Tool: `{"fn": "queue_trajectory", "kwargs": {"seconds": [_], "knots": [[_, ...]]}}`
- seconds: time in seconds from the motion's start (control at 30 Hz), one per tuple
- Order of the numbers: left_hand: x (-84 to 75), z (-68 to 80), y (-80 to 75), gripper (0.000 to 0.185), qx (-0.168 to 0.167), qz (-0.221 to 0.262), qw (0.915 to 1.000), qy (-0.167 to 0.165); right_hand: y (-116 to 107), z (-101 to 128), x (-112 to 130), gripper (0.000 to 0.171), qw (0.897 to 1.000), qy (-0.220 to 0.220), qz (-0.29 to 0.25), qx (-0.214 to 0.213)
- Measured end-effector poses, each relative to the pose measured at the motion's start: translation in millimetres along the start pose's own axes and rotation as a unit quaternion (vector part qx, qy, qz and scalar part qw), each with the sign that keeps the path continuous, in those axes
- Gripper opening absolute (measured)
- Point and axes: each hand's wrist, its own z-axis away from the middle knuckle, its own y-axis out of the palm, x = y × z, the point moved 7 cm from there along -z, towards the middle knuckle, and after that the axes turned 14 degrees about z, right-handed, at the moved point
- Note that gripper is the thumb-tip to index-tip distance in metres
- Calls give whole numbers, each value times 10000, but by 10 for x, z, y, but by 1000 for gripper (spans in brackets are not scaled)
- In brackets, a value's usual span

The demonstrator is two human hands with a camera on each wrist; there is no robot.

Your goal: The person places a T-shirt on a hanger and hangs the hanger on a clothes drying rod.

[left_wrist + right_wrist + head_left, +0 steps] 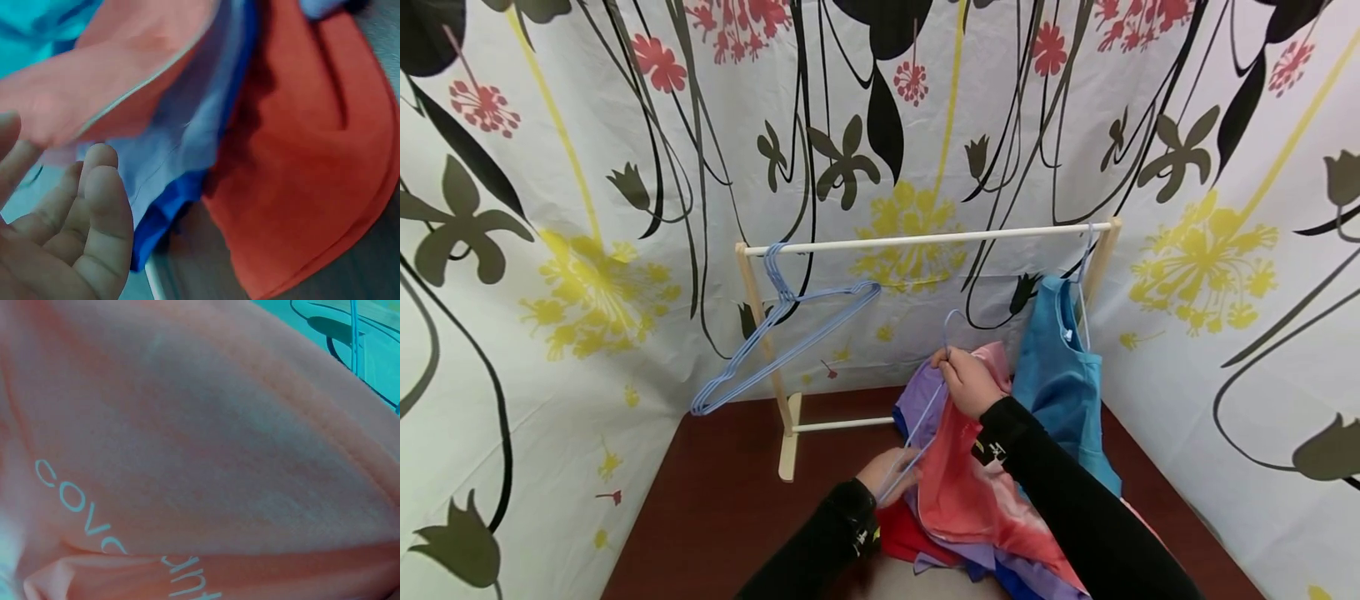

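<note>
A thin light-blue hanger (928,417) slants downward in the head view, its hook uppermost. My right hand (972,385) grips it just below the hook. At the lower end of the hanger is my left hand (891,475), blurred. In the left wrist view, thumb and fingers (106,219) stand apart with nothing pinched between them, close to the edge of a coral shirt (144,69). That coral shirt (955,483) with pale patches hangs below my right hand. The right wrist view is mostly pink fabric (187,437) with white lettering; the right fingers are not visible there.
A rack with a white rail (925,239) stands at the back. Several empty blue hangers (782,325) hang at its left end, a blue sleeveless top (1060,367) at its right. Under the coral shirt lie red (898,529) and purple (917,400) garments on the dark table (715,500).
</note>
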Motion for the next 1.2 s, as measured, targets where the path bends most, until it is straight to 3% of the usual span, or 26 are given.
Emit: {"fn": "queue_trajectory", "kwargs": {"seconds": [0.1, 0.37, 0.53, 0.7, 0.97, 1.2], "knots": [[-47, 23, 88, 12, 129, -213, 9995, 211, -31, 0, -28, 15, 9999, 116, -34, -19], [-101, 198, 104, 14, 376, 349, 9952, -830, -141, -44, -180, 15, 9987, 467, 73, -174], [-95, 351, 29, 14, 38, 762, 9884, -1315, -154, -25, -316, 18, 9972, 735, 99, -23], [-119, 404, -46, 22, -229, 302, 9906, -1314, -183, -7, -449, 20, 9951, 942, 295, -38], [-232, 410, -98, 24, -335, -51, 9927, -1155, -237, 23, -594, 20, 9914, 1101, 695, -98], [-341, 364, -188, 29, -633, -942, 9889, -956, -266, 29, -626, 21, 9907, 1136, 745, -20]]}}
